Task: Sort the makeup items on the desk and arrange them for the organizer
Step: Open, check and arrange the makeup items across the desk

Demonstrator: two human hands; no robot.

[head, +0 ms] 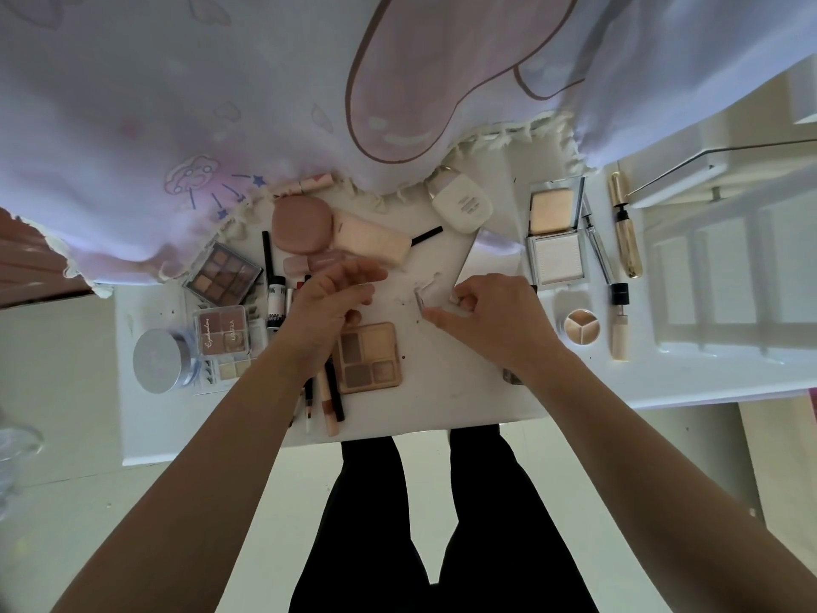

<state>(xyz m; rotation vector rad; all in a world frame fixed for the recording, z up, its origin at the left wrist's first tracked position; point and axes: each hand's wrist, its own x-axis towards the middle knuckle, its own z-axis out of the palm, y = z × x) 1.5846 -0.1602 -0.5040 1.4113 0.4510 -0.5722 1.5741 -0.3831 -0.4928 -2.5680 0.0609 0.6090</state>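
Makeup lies scattered on a white desk. My left hand hovers with loosely spread fingers over a tan eyeshadow palette and several pencils. My right hand has its fingers curled and pinches a small silvery item just above the desk. A pink compact, a pale pink tube, a brown palette and a clear-cased palette lie at the left.
A white bottle, an open mirrored compact, a round tri-colour pot and gold and silver wands lie at the right. A silver-lidded jar stands at the far left. A draped pastel cloth covers the desk's back.
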